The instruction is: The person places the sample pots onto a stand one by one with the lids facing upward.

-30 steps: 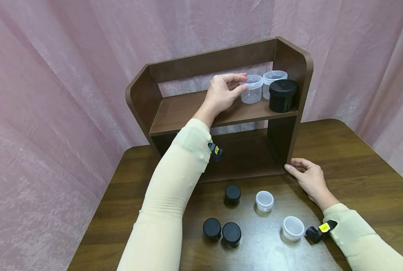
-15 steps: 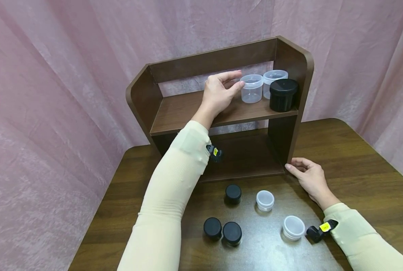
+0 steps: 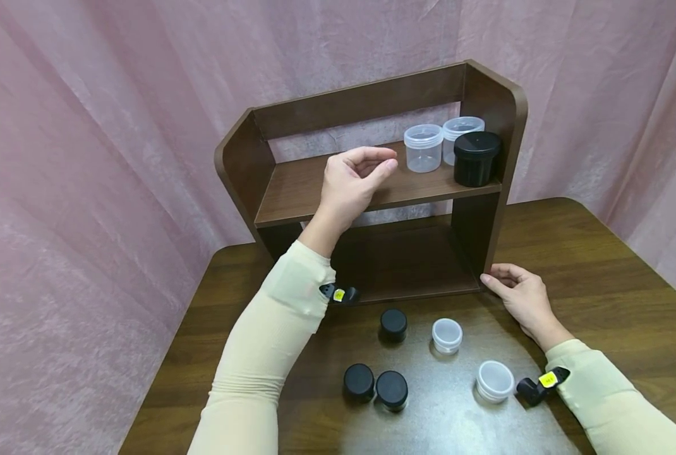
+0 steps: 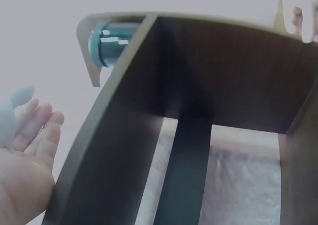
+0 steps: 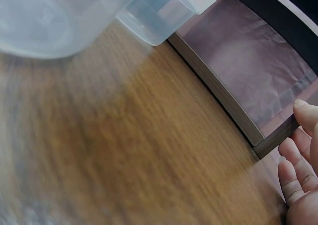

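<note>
Dark wooden table [image 3: 611,265], backed by pink curtains [image 3: 88,158], carries all items noted.

Near edge: two black-lidded jars [image 3: 374,385] stand touching each other. Toward the right edge sits a clear jar with white lid [image 3: 494,381]. Further in, a single black-lidded jar [image 3: 393,325] and a second clear small jar [image 3: 447,335] stand apart, just in front of the shelf unit [image 3: 372,189].

Right hand [image 3: 520,300] rests on the table at the unit's front right corner, fingers relaxed and lightly curled, tips touching the base of the side panel; it grips nothing.

Left hand [image 3: 352,180] hangs in the air before the upper shelf board [image 3: 315,189], near its middle, fingers loosely curled with the thumb close to them, holding nothing. The left wrist view shows fingers fairly straight and together.

Far right end of the upper shelf: clear open jar [image 3: 422,148], a second clear jar [image 3: 460,129] behind it, and a black jar [image 3: 476,158] against the right panel, all close-packed.

Risks, as judged: the clear open jar is light and stands nearest the left hand; a careless sweep could tip it or push it into its neighbours. The black jar stands close to the shelf's front edge and could fall if knocked. A push on the unit from the right hand could shake everything on the shelf.
</note>
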{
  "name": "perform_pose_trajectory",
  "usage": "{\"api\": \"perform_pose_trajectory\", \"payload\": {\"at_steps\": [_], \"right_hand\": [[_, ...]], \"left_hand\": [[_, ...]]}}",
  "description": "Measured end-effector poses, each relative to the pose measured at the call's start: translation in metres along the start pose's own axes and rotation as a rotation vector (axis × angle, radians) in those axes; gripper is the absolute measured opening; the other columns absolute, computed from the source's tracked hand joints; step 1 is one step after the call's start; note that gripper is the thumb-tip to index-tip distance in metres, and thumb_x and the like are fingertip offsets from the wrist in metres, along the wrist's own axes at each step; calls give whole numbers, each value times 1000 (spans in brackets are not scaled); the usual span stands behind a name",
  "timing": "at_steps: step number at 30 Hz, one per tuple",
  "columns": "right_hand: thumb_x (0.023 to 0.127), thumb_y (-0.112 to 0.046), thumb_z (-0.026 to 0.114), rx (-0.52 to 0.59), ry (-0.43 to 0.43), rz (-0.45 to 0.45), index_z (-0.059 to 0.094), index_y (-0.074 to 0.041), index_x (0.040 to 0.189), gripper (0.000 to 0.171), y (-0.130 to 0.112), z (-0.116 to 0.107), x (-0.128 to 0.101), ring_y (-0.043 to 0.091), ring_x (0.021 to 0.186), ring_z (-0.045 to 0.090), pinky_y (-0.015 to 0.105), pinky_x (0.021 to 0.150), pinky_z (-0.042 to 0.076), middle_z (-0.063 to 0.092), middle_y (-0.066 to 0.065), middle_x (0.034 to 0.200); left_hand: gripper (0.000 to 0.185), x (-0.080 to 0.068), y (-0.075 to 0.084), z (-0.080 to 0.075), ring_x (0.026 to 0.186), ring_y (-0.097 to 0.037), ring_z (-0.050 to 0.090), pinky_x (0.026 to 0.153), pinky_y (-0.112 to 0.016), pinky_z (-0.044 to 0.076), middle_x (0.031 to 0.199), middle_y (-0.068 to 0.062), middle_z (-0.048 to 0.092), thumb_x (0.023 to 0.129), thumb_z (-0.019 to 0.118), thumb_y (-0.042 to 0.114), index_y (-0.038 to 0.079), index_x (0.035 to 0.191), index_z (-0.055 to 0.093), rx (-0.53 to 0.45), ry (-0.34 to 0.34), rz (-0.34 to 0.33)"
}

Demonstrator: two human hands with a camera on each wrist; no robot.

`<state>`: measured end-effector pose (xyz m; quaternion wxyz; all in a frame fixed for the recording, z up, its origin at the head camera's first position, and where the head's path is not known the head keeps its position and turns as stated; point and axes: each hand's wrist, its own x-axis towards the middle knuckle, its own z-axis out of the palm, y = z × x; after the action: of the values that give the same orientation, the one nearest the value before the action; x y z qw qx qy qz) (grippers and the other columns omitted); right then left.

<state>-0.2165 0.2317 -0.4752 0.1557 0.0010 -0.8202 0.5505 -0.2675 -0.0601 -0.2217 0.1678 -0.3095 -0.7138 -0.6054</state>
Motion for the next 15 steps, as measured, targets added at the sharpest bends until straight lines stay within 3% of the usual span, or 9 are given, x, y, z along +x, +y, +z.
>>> {"api": "perform_pose_trajectory", "payload": {"at_steps": [5, 8, 15], "right_hand": [[88, -32, 72, 8, 10, -13, 63, 1, 115, 44, 1, 0, 2, -6, 82, 57, 9, 67, 46, 61, -20, 91], [88, -32, 71, 1, 15, -19, 64, 1, 115, 44, 2, -1, 4, -7, 82, 57, 8, 67, 46, 60, -22, 91], [88, -31, 72, 7, 16, -8, 62, 3, 116, 45, 4, -6, 4, -8, 81, 56, 7, 67, 46, 59, -25, 89]], "left_hand": [[16, -35, 4, -15, 82, -17, 68, 72, -29, 55, 94, -9, 72, 86, 73, 8, -1, 98, 72, 3, -99, 18], [15, -60, -1, -25, 85, -20, 68, 74, -31, 55, 96, -8, 72, 86, 72, 8, 0, 99, 73, 7, -168, -9], [16, -131, -34, -36, 91, -27, 67, 79, -31, 55, 99, -9, 71, 87, 71, 6, 2, 103, 72, 0, -269, -211]]}}
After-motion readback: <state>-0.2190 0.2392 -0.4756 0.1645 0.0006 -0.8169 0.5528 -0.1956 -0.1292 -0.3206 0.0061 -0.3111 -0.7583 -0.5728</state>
